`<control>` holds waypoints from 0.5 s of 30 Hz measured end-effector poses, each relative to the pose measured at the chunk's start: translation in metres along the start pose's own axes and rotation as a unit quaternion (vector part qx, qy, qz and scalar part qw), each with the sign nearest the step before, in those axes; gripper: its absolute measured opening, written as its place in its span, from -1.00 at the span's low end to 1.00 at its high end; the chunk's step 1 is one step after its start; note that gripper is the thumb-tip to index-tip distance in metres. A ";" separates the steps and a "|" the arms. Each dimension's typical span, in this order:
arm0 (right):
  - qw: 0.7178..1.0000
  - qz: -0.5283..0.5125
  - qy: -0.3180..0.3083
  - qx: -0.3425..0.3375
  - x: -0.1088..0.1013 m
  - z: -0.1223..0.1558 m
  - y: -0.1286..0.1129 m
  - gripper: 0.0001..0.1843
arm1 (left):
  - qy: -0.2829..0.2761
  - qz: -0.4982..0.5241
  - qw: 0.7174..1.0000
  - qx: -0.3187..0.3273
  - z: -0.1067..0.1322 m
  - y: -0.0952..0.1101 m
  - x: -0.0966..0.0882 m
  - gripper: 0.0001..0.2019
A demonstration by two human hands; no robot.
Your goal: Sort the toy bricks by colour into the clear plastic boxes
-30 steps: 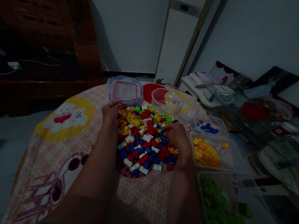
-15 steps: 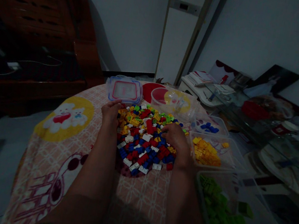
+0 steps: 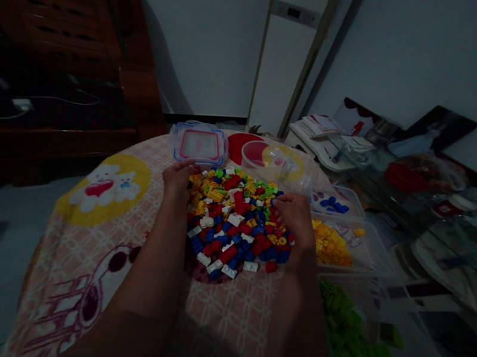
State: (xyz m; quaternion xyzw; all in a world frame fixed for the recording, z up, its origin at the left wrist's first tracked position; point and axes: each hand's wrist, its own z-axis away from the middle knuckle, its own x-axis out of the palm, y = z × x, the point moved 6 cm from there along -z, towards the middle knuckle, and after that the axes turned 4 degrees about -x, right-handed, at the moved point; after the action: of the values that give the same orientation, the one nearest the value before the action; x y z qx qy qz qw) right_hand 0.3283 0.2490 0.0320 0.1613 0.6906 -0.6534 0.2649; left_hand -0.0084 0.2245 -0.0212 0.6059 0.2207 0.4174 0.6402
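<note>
A heap of small toy building bricks (image 3: 234, 220) in red, blue, white, yellow and green covers the middle of the round table. At the heap's left edge rests my left hand (image 3: 176, 178), loosely bent, its upper fingers stretched toward the bricks; nothing shows in it. My right hand (image 3: 296, 215) hovers at the heap's right side, fingers drawn together in a pinch. A blue bit shows by its fingertips, but whether it is held is unclear. Just beyond that hand are a clear box with blue bricks (image 3: 334, 204) and one with yellow bricks (image 3: 330, 244).
A clear box of green bricks (image 3: 346, 328) stands at the near right, partly behind my right forearm. A lidded container (image 3: 200, 143) and a clear round tub (image 3: 254, 152) stand at the back. A patterned cloth (image 3: 217, 314) covers the table. A cluttered glass table (image 3: 411, 200) is on the right.
My right hand has moved right, away from the heap's middle, uncovering bricks on that side, and its forearm now overlaps the yellow and green boxes more. My left hand stays put.
</note>
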 end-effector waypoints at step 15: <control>0.841 -0.365 0.394 0.058 -0.059 0.005 0.042 -0.50 | 0.000 0.002 1.000 -0.012 0.002 0.001 0.001 -0.66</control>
State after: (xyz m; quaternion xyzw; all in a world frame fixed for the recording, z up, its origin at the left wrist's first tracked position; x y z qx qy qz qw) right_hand 0.4000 0.2556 0.0318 0.1563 0.7061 -0.6232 -0.2975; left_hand -0.0069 0.2240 -0.0197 0.5988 0.2142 0.4214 0.6465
